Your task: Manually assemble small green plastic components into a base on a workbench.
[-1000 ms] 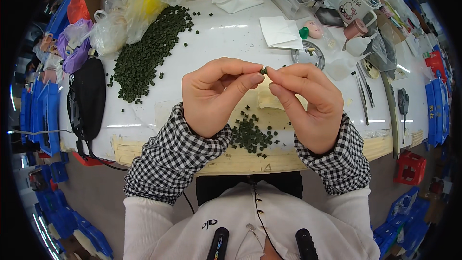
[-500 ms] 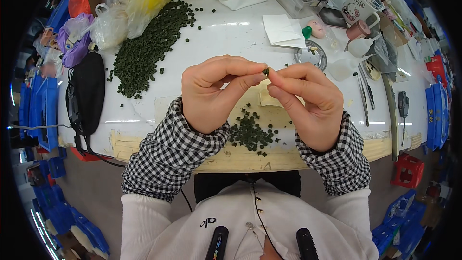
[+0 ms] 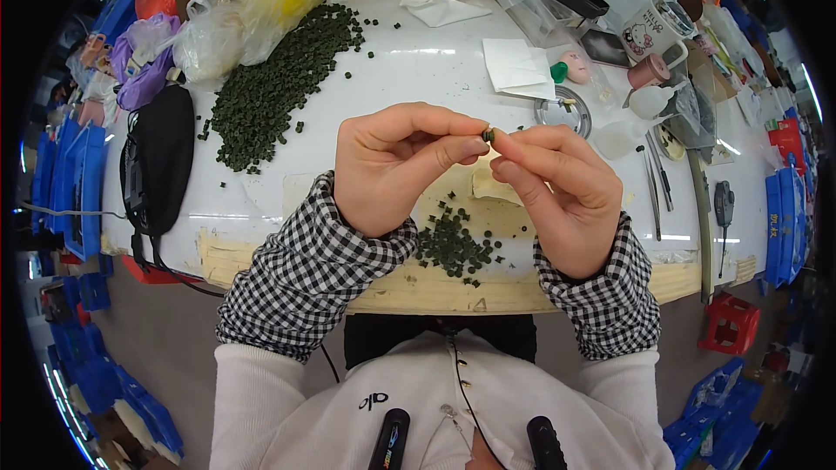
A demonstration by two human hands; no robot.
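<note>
My left hand (image 3: 387, 165) pinches a small dark green part (image 3: 488, 135) between thumb and forefinger, above the table. The forefinger tip of my right hand (image 3: 562, 187) meets that part from the other side. The right thumb and fingers are curled close together, and whether they pinch something of their own is hidden. Below the hands, a small pile of dark green pieces (image 3: 457, 244) lies near the table's front edge. A pale, block-like thing (image 3: 496, 184) sits behind that pile, partly covered by my right hand. A larger heap of similar green pieces (image 3: 270, 91) spreads at the back left.
Plastic bags (image 3: 287, 0) and a black pouch (image 3: 161, 161) lie on the left. Farther right are folded white paper (image 3: 517, 68), a round clear dish (image 3: 562, 111), a mug (image 3: 655, 28) and tweezers (image 3: 653, 196). A red stool (image 3: 730, 324) stands beyond the table's right end.
The whole view has shifted slightly. Both hands remain fingertip to fingertip at the small part, which has turned a little and shows more of itself. The right fingertips have drawn slightly back.
</note>
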